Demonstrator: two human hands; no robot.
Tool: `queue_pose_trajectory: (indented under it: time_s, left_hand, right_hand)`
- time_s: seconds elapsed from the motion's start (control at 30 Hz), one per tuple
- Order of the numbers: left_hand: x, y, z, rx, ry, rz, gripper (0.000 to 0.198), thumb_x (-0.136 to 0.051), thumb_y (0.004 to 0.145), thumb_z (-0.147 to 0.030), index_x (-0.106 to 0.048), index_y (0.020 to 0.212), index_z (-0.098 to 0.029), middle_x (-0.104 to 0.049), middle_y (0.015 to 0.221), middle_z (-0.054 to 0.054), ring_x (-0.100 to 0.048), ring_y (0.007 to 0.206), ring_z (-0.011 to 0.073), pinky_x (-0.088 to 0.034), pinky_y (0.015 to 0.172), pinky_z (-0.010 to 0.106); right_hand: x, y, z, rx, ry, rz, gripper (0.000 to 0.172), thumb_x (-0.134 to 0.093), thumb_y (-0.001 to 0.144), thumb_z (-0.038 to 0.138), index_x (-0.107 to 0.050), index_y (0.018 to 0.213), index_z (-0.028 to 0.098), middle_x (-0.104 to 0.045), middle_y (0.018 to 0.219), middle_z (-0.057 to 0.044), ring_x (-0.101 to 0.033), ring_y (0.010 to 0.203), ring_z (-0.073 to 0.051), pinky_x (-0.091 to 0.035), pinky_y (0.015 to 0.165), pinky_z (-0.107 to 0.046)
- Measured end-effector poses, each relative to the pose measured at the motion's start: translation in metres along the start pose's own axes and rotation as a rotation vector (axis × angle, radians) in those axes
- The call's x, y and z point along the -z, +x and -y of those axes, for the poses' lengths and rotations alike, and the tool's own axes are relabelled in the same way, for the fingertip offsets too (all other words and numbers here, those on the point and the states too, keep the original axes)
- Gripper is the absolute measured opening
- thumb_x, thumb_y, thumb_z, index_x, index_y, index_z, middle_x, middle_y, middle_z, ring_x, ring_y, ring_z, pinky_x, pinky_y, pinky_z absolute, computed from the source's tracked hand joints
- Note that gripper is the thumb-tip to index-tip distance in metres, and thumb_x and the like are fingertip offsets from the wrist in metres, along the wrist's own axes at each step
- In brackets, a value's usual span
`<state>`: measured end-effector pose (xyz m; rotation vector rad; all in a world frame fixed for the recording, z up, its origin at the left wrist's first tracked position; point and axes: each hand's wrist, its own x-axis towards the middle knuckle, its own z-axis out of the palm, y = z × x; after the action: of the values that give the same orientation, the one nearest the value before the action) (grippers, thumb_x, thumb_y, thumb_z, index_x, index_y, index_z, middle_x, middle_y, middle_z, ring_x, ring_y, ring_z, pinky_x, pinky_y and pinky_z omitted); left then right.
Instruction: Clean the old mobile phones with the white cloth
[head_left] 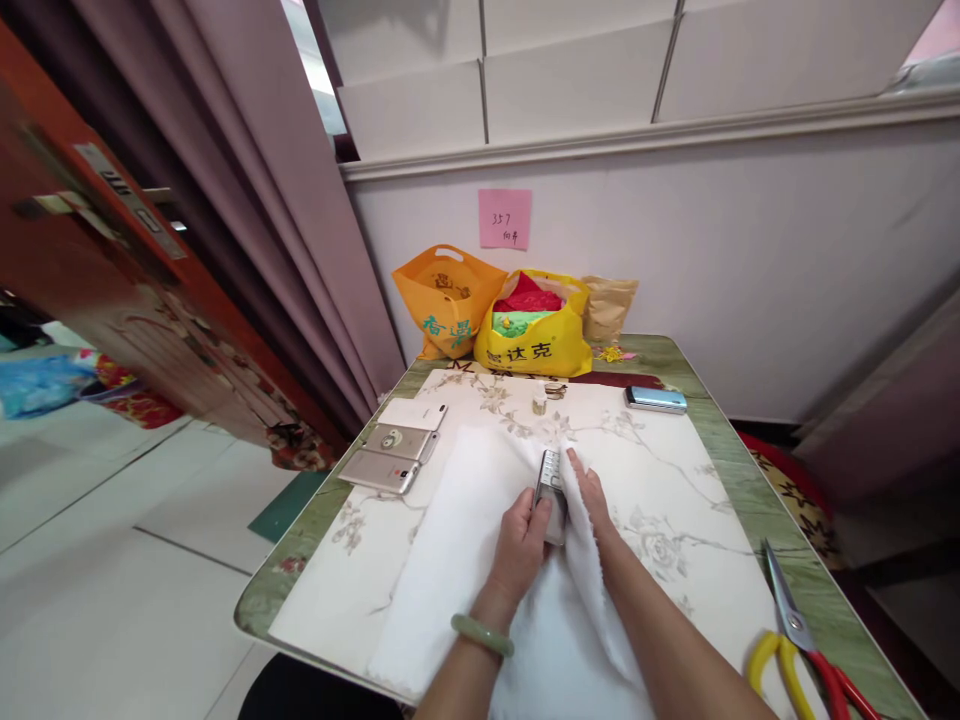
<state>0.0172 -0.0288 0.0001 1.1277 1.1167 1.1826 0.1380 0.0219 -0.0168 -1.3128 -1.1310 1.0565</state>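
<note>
A dark keypad phone (553, 500), keys at its upper end, is gripped by my left hand (517, 545), the thumb lying along its front. A pale green bangle (482, 636) circles that wrist. From the other side my right hand (591, 495) holds up a fold of the white cloth (450, 570) close against the phone's right edge; its fingertips are partly hidden behind the fabric. The rest of the cloth spreads over the table beneath both hands.
Several phones (379, 470) lie at the left; a blue phone (656, 399) lies at the back right. A small bottle (539, 400) stands mid-table. Behind are an orange bag (450, 320), a yellow bag (577, 335) and a brown pouch (609, 305). Scissors (795, 625) rest near the right edge.
</note>
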Motion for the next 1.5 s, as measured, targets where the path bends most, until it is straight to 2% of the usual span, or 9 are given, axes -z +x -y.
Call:
queue_pose_trajectory:
  time_s: [0.17, 0.37, 0.53, 0.83, 1.03, 1.13, 1.23, 1.3, 1.5]
  left_hand:
    - [0.002, 0.001, 0.004, 0.030, -0.044, -0.135, 0.036, -0.058, 0.079, -0.056, -0.054, 0.078, -0.020, -0.050, 0.057, -0.004, -0.041, 0.047, 0.0094, -0.033, 0.044, 0.021]
    - [0.005, 0.006, 0.007, 0.004, -0.119, -0.361, 0.037, -0.061, 0.077, -0.055, -0.055, 0.090, -0.021, -0.059, 0.066, -0.001, -0.054, 0.057, 0.0137, -0.042, 0.053, 0.023]
    - [0.005, 0.006, 0.003, -0.019, -0.119, -0.358, 0.038, -0.060, 0.077, -0.056, -0.056, 0.094, -0.021, -0.062, 0.072, 0.001, -0.056, 0.060, 0.0142, -0.044, 0.055, 0.023]
    - [0.004, 0.004, 0.000, 0.061, -0.031, -0.177, 0.040, -0.062, 0.079, -0.049, -0.064, 0.105, -0.019, -0.054, 0.058, -0.005, -0.035, 0.039, 0.0055, -0.028, 0.036, 0.019]
    - [0.004, 0.005, -0.001, 0.021, -0.040, -0.134, 0.036, -0.065, 0.077, -0.045, -0.070, 0.098, -0.016, -0.063, 0.068, 0.001, -0.050, 0.053, 0.0095, -0.040, 0.047, 0.020]
    - [0.005, 0.005, -0.001, 0.012, -0.024, -0.164, 0.036, -0.060, 0.080, -0.049, -0.068, 0.092, -0.016, -0.061, 0.066, 0.001, -0.050, 0.052, 0.0094, -0.039, 0.045, 0.019]
    - [0.007, 0.005, 0.001, 0.092, -0.067, -0.246, 0.046, -0.057, 0.080, -0.056, -0.061, 0.104, -0.018, -0.052, 0.054, -0.005, -0.040, 0.037, 0.0075, -0.031, 0.035, 0.019]
    - [0.009, 0.006, 0.004, 0.092, -0.154, -0.294, 0.050, -0.057, 0.078, -0.058, -0.055, 0.108, -0.018, -0.051, 0.054, -0.006, -0.042, 0.036, 0.0080, -0.032, 0.035, 0.020]
    - [0.011, 0.014, 0.007, 0.027, -0.437, -0.283, 0.038, -0.077, 0.067, -0.034, -0.058, 0.094, -0.016, -0.061, 0.075, -0.002, -0.058, 0.061, 0.0086, -0.047, 0.063, 0.022]
  right_hand:
    - [-0.011, -0.004, -0.001, -0.092, 0.013, 0.133, 0.051, -0.043, 0.083, 0.066, -0.053, 0.063, 0.020, -0.054, 0.054, -0.001, -0.050, 0.054, -0.016, -0.041, 0.050, -0.027]
    - [-0.013, -0.007, -0.003, 0.194, -0.129, 0.289, 0.039, -0.053, 0.083, 0.053, -0.058, 0.067, 0.018, -0.059, 0.065, 0.000, -0.052, 0.063, -0.015, -0.042, 0.060, -0.025]
    - [-0.011, -0.008, 0.000, 0.220, -0.096, 0.338, 0.032, -0.061, 0.079, 0.049, -0.063, 0.082, 0.017, -0.064, 0.077, -0.002, -0.055, 0.069, -0.016, -0.045, 0.067, -0.026]
    - [-0.012, -0.003, -0.002, -0.137, 0.267, 0.098, 0.051, -0.055, 0.075, 0.068, -0.053, 0.066, 0.018, -0.052, 0.053, 0.001, -0.048, 0.050, -0.014, -0.039, 0.048, -0.026]
    - [0.001, 0.013, -0.009, -0.241, 0.278, -0.093, 0.048, -0.054, 0.074, 0.069, -0.053, 0.066, 0.021, -0.052, 0.054, 0.001, -0.050, 0.053, -0.016, -0.042, 0.052, -0.028]
    - [0.003, 0.016, -0.010, -0.184, 0.266, -0.056, 0.047, -0.059, 0.071, 0.067, -0.056, 0.072, 0.020, -0.057, 0.060, 0.000, -0.053, 0.058, -0.017, -0.043, 0.055, -0.028]
    - [0.001, 0.016, -0.008, -0.049, 0.225, 0.043, 0.047, -0.067, 0.067, 0.061, -0.058, 0.079, 0.017, -0.060, 0.068, 0.000, -0.054, 0.064, -0.016, -0.043, 0.060, -0.027]
    - [0.000, 0.015, -0.008, -0.008, 0.194, 0.047, 0.048, -0.067, 0.067, 0.061, -0.057, 0.082, 0.016, -0.059, 0.069, 0.000, -0.053, 0.065, -0.016, -0.043, 0.061, -0.027]
    - [-0.002, 0.012, -0.005, -0.025, 0.224, -0.025, 0.048, -0.062, 0.072, 0.063, -0.054, 0.086, 0.018, -0.057, 0.067, 0.003, -0.051, 0.061, -0.014, -0.042, 0.060, -0.026]
